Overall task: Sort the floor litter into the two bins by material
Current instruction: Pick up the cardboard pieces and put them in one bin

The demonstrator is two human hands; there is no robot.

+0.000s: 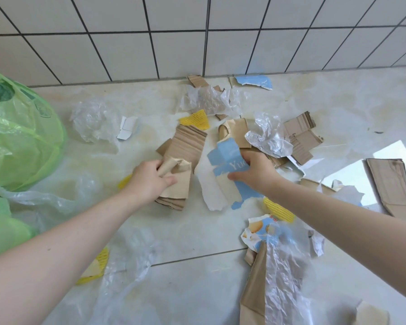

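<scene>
My left hand [149, 180] grips a crumpled brown cardboard piece [177, 181] that lies on a longer corrugated strip [188, 144]. My right hand [256, 172] pinches a torn blue-and-white printed card [225, 156] in the middle of the floor. Around them lie more brown cardboard scraps [299, 134], clear plastic film [267, 136] and yellow foam netting [195, 119]. A bin lined with a green plastic bag [19, 137] stands at the left; only one bin shows in this view.
A white tiled wall [197, 36] closes off the far side. More clear plastic [93, 119], a flat cardboard sheet [391, 186] at the right, a brown paper piece under film [274, 285] near me, and yellow netting [279, 209] below my right arm.
</scene>
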